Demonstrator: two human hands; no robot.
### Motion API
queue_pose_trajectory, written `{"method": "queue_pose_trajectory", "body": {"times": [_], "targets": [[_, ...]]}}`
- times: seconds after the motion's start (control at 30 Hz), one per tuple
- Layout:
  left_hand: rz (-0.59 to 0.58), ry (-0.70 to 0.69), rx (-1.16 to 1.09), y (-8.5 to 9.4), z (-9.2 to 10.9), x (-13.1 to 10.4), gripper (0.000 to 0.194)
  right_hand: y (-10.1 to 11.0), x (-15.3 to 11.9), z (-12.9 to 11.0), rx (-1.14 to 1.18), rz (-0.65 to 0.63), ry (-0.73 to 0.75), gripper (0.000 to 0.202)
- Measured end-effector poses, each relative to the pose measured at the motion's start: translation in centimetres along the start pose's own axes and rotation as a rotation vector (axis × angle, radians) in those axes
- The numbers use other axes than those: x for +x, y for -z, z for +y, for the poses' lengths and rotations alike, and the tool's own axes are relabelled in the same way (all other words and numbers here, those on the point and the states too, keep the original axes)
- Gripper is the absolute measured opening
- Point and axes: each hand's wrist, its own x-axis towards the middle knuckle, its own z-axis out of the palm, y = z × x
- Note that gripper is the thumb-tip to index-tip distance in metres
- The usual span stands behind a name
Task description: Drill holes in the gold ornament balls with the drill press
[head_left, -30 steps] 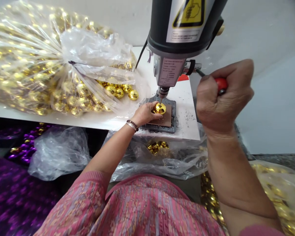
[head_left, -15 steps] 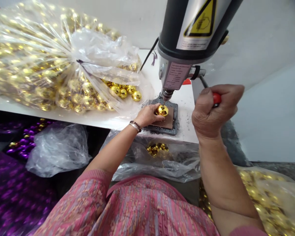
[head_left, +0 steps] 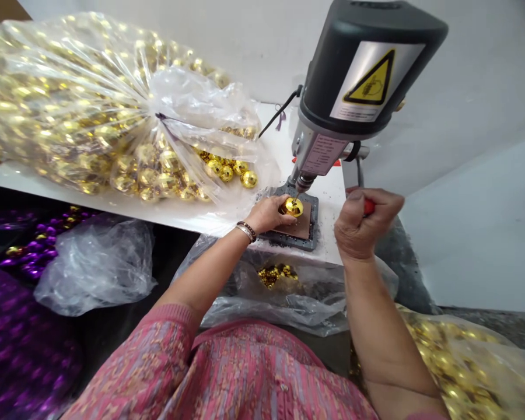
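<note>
My left hand (head_left: 271, 214) pinches a shiny gold faceted ball (head_left: 293, 207) over a brown board (head_left: 301, 221) on the grey base (head_left: 314, 233) of a bench drill. The chuck (head_left: 305, 182) is right above the ball, and the thin bit meets the ball's top; how deep it goes I cannot tell. My right hand (head_left: 365, 221) is wrapped round the red knob (head_left: 369, 206) of the drill's lever, to the right of the base. The dark drill housing (head_left: 367, 76) with its yellow warning label rises above both hands.
A clear bag of gold balls (head_left: 70, 116) lies on the white table (head_left: 192, 221), its mouth toward the drill. Below the table's edge hangs an open plastic bag (head_left: 315, 297) with gold balls. Purple balls (head_left: 30, 251) and crumpled plastic (head_left: 98, 265) are lower left; another gold-ball bag (head_left: 459, 361), lower right.
My right hand has come down and left with the red knob. The view has shifted, showing more of the drill's top. My left hand still holds the gold ball under the bit.
</note>
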Motion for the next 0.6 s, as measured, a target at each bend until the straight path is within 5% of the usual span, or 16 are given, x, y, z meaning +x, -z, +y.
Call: {"method": "queue_pose_trajectory", "body": {"times": [0.13,0.27,0.4,0.6], "targets": [[0.003,-0.009,-0.04,-0.1,-0.1,0.1,0.031,0.2,3.4,-0.9,0.006,0.012,-0.092,0.018],[0.015,-0.005,-0.086,-0.4,-0.1,-0.1,0.032,0.0,8.6,-1.6,0.05,-0.127,-0.297,0.017],[0.06,-0.004,-0.14,0.3,0.5,-2.3,0.039,-0.4,10.9,-1.6,0.034,-0.194,-0.427,0.018],[-0.271,-0.14,-0.102,2.1,0.6,-7.6,0.05,-0.9,10.7,-1.2,0.073,-0.171,-0.445,0.022]]}}
